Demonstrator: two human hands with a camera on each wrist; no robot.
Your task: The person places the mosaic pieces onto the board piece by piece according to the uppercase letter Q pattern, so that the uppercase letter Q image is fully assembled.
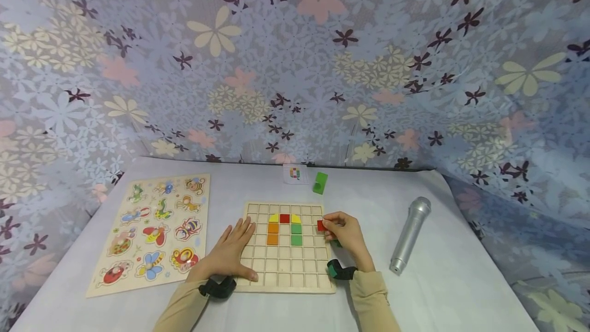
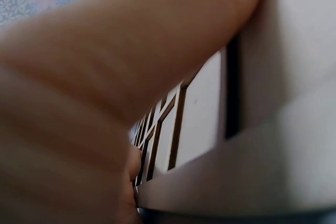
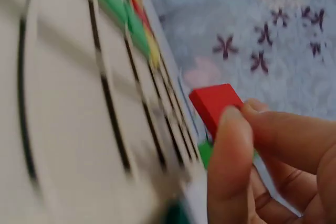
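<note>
My right hand (image 1: pixel 346 233) pinches a red square tile (image 3: pixel 215 103) between thumb and forefinger, at the right edge of a wooden grid board (image 1: pixel 277 265). Set into the board's upper part is an arch of tiles: a red one (image 1: pixel 285 218) at the top between two yellow corner pieces (image 1: pixel 296 218), orange tiles (image 1: pixel 273 233) down the left, green tiles (image 1: pixel 296 234) down the right. Spread over the board's left edge, my left hand (image 1: pixel 232 252) rests with its fingers extended. Something green (image 3: pixel 206 153) shows partly hidden behind the right hand's fingers.
A wooden puzzle board with insect pictures (image 1: pixel 154 232) lies at the left. Behind the grid board are a small pattern card (image 1: pixel 295 174) and a green object (image 1: pixel 320 183). To the right lies a silver microphone-shaped cylinder (image 1: pixel 410 234). A floral cloth (image 1: pixel 295 65) hangs at the back.
</note>
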